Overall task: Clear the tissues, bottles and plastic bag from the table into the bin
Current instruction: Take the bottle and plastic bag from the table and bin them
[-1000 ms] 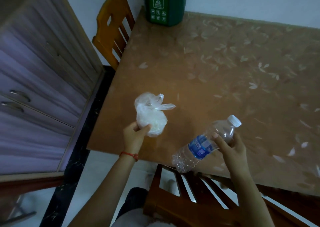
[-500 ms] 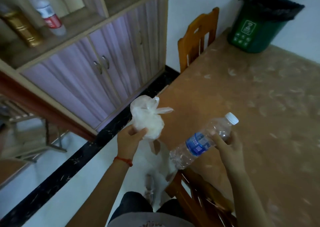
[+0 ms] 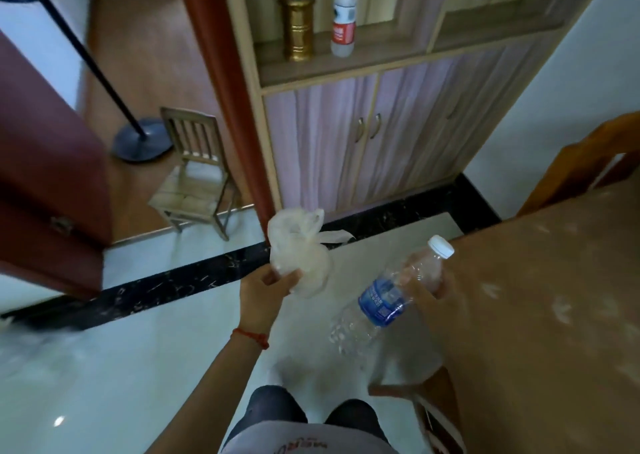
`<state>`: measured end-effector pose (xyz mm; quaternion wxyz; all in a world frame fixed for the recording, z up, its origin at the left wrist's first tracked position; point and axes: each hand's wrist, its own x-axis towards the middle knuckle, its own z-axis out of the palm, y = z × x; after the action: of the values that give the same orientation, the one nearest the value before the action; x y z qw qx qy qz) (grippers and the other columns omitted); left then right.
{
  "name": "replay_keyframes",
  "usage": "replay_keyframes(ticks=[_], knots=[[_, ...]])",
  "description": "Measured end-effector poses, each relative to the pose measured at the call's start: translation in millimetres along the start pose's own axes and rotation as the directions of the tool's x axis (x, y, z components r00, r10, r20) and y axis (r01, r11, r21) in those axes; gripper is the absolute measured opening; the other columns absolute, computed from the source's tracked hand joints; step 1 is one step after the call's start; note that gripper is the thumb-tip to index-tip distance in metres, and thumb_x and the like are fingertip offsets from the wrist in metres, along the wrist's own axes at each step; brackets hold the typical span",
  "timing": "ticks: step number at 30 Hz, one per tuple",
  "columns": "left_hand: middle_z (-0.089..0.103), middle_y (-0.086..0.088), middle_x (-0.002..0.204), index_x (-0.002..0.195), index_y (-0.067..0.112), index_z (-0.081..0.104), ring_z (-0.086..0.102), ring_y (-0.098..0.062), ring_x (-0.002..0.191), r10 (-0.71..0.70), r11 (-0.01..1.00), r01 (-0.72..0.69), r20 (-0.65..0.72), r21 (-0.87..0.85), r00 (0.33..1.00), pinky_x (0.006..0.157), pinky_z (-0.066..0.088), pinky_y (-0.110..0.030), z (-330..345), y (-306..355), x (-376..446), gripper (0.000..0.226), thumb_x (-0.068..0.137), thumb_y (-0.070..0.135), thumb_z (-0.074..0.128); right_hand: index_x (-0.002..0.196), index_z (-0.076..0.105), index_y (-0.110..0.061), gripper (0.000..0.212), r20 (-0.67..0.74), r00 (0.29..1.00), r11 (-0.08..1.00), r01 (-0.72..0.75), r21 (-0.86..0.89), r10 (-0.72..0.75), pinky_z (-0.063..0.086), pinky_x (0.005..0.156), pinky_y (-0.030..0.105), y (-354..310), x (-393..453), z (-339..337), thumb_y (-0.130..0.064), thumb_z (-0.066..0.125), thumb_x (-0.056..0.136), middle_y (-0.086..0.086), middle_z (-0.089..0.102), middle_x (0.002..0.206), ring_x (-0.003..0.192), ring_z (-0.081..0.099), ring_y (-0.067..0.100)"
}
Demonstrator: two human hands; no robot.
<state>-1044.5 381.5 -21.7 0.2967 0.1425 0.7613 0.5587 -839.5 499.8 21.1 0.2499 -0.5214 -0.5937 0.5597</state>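
Mid-frame, your left hand [image 3: 265,292] is pinching a knotted clear plastic bag [image 3: 298,256]; right of it, your right hand [image 3: 431,298] is gripping an empty blue-labelled plastic bottle [image 3: 391,294].

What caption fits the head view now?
Left hand holds a knotted plastic bag, right hand a water bottle, beside the table.

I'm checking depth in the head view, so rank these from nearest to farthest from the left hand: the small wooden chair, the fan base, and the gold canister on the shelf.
From the left hand, which holds the plastic bag:
1. Small wooden chair, on the floor to the upper left.
2. Fan base, on the floor behind that chair.
3. Gold canister, up on the cabinet shelf.
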Motion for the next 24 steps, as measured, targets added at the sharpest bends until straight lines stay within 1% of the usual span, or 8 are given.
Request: replay_keyframes(ticks=[4,7,11,16,20,21,23,24], knots=[[0.062,-0.008,0.067,0.064,0.007,0.061,0.056,-0.021,0.065,-0.012,1.0,0.011,-0.048,-0.015,0.999,0.067,0.053,-0.038,-54.8,-5.4,22.0,0.015,0.073,0.002,0.072,0.108,0.048,-0.016,0.03,0.091,0.995,0.999,0.031,0.015,-0.032,0.047,0.059,0.012,-18.7,10.0,74.2,-0.02,0.065,0.084,-0.008,0.057,0.087,0.076,0.055,0.007],[0.06,-0.01,0.068,0.067,0.002,0.062,0.055,-0.023,0.068,-0.03,0.999,0.026,-0.09,-0.043,0.995,0.064,0.052,-0.035,-89.5,-10.8,40.7,0.012,0.073,0.002,0.072,0.11,0.046,-0.018,0.036,0.137,0.99,0.999,0.038,-0.006,-0.037,0.043,0.07,0.02,-28.1,19.1,117.6,-0.021,0.067,0.082,-0.011,0.054,0.091,0.08,0.052,0.002],[0.062,-0.014,0.073,0.072,-0.003,0.063,0.056,-0.023,0.071,-0.044,0.996,0.036,-0.101,-0.076,0.994,0.068,0.053,-0.041,-119.7,-10.1,64.3,0.01,0.072,0.001,0.072,0.111,0.047,-0.016,0.034,0.155,0.983,0.99,0.111,-0.081,-0.097,0.04,0.059,0.006,-35.7,34.0,150.2,-0.022,0.065,0.083,-0.016,0.051,0.088,0.077,0.048,-0.005],[0.064,-0.009,0.072,0.068,0.011,0.063,0.058,-0.023,0.072,-0.065,0.992,0.054,-0.1,-0.11,0.993,0.063,0.052,-0.026,-130.4,-4.9,89.7,0.015,0.073,-0.001,0.071,0.112,0.047,-0.017,0.048,0.173,0.98,0.988,0.119,-0.096,-0.101,0.042,0.061,-0.002,-41.0,52.6,170.3,-0.034,0.069,0.073,-0.008,0.055,0.093,0.071,0.055,-0.007],[0.062,-0.017,0.076,0.076,-0.007,0.064,0.056,-0.023,0.072,-0.048,0.995,0.039,-0.091,-0.095,0.995,0.069,0.053,-0.038,-124.8,-0.1,117.8,0.011,0.073,0.0,0.072,0.109,0.045,-0.02,0.065,0.225,0.945,0.953,0.271,-0.139,-0.236,0.043,0.06,-0.001,-48.6,76.2,177.8,-0.054,0.061,0.055,-0.012,0.053,0.091,0.068,0.055,-0.022],[0.061,-0.017,0.076,0.078,-0.011,0.063,0.055,-0.022,0.071,-0.04,0.996,0.032,-0.089,-0.086,0.995,0.069,0.053,-0.037,-121.5,0.8,126.6,0.016,0.072,0.001,0.072,0.107,0.046,-0.021,0.059,0.195,0.93,0.919,0.348,-0.188,-0.312,0.045,0.057,0.001,-57.1,82.3,179.8,-0.055,0.061,0.06,-0.009,0.054,0.091,0.066,0.059,-0.017],[0.062,-0.016,0.073,0.08,-0.012,0.064,0.057,-0.021,0.068,-0.023,0.997,0.018,-0.079,-0.071,0.997,0.064,0.053,-0.028,-113.1,6.5,144.0,0.018,0.072,0.001,0.072,0.1,0.047,-0.02,0.021,0.236,0.947,0.966,0.245,-0.083,-0.219,0.048,0.046,0.013,-76.2,96.7,176.6,-0.039,0.045,0.091,0.009,0.056,0.089,0.056,0.066,0.007],[0.064,-0.015,0.074,0.08,-0.012,0.064,0.058,-0.021,0.068,-0.021,0.998,0.016,-0.067,-0.065,0.998,0.063,0.054,-0.025,-107.0,10.1,153.1,0.017,0.072,0.001,0.072,0.097,0.046,-0.017,0.011,0.186,0.896,0.882,0.434,-0.185,-0.402,0.049,0.042,0.018,-67.6,115.5,168.3,-0.028,0.044,0.093,0.017,0.056,0.087,0.052,0.066,0.017]])
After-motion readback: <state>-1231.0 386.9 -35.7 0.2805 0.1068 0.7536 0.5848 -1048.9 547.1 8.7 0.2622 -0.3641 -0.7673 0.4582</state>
